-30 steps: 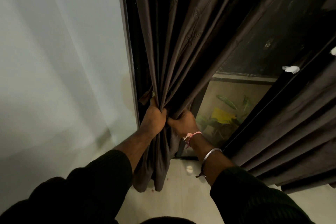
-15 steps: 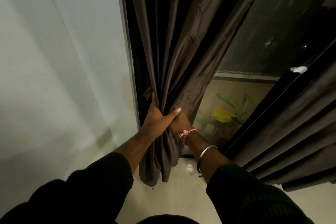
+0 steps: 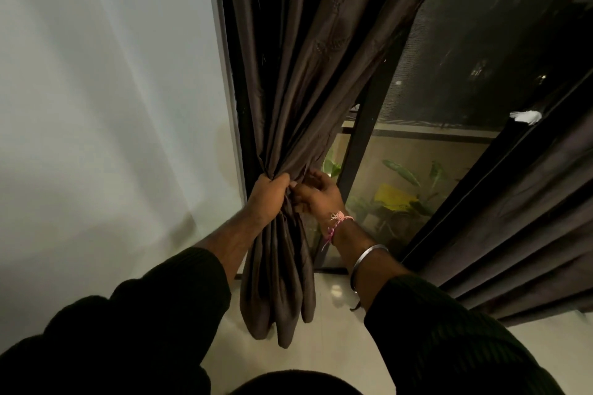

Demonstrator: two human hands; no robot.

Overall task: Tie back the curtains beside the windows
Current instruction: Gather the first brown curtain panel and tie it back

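Evidently mid-gathering, the left hand clenched the bunched dark brown fabric curtain while the right hand pinched its folds, a tie presumably needed next.

No readable text anywhere

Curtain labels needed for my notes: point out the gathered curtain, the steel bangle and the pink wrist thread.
gathered curtain [image 3: 279, 282], head view, bunched folds below the hands
steel bangle [image 3: 365, 255], head view, band's outer curve
pink wrist thread [image 3: 340, 219], head view, knot
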